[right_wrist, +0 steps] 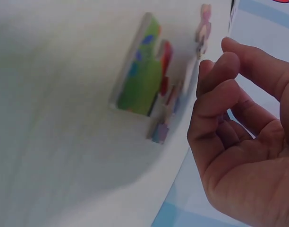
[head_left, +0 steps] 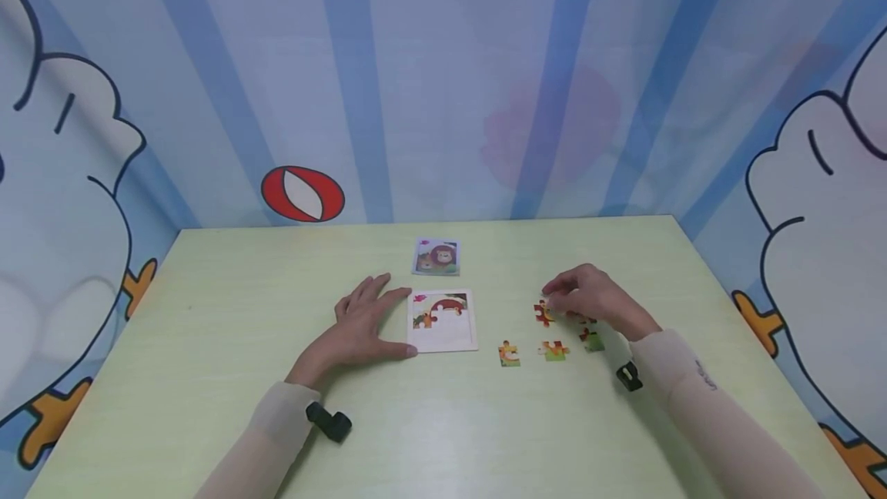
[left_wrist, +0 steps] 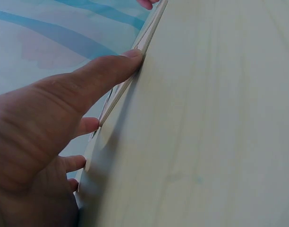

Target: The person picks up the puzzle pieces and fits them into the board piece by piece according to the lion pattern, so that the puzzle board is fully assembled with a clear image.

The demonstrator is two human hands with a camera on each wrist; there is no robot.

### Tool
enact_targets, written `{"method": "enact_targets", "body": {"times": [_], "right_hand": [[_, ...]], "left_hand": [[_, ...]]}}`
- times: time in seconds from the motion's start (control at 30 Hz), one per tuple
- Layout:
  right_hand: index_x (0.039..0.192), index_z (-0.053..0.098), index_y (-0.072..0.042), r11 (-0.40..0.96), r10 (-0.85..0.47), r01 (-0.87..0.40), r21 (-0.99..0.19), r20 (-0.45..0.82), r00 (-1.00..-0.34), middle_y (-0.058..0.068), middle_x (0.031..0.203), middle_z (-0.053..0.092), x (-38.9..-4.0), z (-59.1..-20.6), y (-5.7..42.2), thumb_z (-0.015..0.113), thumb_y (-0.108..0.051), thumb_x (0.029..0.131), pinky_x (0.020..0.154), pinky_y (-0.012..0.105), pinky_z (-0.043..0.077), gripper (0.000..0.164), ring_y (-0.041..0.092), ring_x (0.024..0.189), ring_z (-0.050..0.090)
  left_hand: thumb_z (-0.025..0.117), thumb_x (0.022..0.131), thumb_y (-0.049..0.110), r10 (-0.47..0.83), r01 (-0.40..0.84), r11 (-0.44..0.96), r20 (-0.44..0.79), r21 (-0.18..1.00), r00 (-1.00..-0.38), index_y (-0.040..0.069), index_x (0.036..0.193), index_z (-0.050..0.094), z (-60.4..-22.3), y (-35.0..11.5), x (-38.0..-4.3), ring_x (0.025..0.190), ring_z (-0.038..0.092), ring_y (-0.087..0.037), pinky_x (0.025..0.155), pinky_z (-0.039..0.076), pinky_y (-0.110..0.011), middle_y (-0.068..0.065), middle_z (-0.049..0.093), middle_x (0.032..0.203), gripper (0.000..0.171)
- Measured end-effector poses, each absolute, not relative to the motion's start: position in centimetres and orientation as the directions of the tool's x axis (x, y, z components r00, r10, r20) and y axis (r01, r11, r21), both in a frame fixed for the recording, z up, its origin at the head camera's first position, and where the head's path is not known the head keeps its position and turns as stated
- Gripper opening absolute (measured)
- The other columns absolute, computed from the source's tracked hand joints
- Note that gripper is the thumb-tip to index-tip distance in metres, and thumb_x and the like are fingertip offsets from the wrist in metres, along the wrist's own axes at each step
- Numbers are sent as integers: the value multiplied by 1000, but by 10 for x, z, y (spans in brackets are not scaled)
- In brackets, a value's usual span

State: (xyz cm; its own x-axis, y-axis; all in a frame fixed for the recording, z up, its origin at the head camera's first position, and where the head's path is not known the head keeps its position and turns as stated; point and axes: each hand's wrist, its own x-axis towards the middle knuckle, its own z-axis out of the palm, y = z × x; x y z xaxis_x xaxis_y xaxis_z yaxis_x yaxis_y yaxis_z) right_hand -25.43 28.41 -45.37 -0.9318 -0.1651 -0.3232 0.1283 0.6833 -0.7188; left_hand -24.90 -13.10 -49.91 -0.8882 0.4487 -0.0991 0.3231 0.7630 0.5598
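Note:
A white-bordered puzzle tray (head_left: 444,339) lies on the table, with several pieces fitted in its upper part. My left hand (head_left: 360,327) is spread at its left side, index fingertip by the upper left corner and thumb at the lower left edge. In the left wrist view, the thumb (left_wrist: 106,73) touches the tray's edge. My right hand (head_left: 589,299) has bent fingers over a red and orange puzzle piece (head_left: 543,314). In the right wrist view, a gap shows between the fingertips, with nothing visible in it. A green piece (right_wrist: 140,80) lies below that hand.
Behind the tray lies a small lion picture (head_left: 436,256). More loose pieces lie to its right: an orange one (head_left: 509,354), a red and green one (head_left: 555,350) and a green one (head_left: 591,340) partly beneath the right hand. A patterned wall (head_left: 443,98) stands behind the table.

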Motion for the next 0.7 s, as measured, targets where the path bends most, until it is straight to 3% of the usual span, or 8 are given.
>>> {"method": "enact_targets", "body": {"times": [0.2, 0.47, 0.7], "right_hand": [[126, 76, -6, 698, -155, 131, -704, -326, -932, 6, 96, 67, -253, -461, 283, 81, -19, 95, 69, 33, 49, 34, 20, 77, 56], [123, 72, -8, 751, -137, 113, -651, -321, -937, 7, 103, 67, -252, -463, 280, 87, -26, 90, 75, 33, 50, 40, 22, 89, 59], [112, 75, -8, 732, -133, 115, -671, -307, -942, 6, 98, 67, -249, -465, 279, 88, -23, 89, 69, 34, 49, 31, 22, 84, 57]], "left_hand": [[90, 82, 52, 448, 320, 761, -99, 565, -889, 29, 165, 43, -499, -131, -249, 169, 5, -43, 128, 10, -75, -13, 16, 182, 98], [90, 81, 52, 447, 323, 767, -100, 555, -889, 29, 165, 43, -500, -131, -250, 169, 6, -43, 128, 11, -76, -13, 16, 182, 99], [90, 81, 52, 445, 320, 769, -103, 554, -890, 29, 165, 43, -500, -131, -250, 169, 6, -43, 128, 11, -75, -13, 16, 182, 99]]}}
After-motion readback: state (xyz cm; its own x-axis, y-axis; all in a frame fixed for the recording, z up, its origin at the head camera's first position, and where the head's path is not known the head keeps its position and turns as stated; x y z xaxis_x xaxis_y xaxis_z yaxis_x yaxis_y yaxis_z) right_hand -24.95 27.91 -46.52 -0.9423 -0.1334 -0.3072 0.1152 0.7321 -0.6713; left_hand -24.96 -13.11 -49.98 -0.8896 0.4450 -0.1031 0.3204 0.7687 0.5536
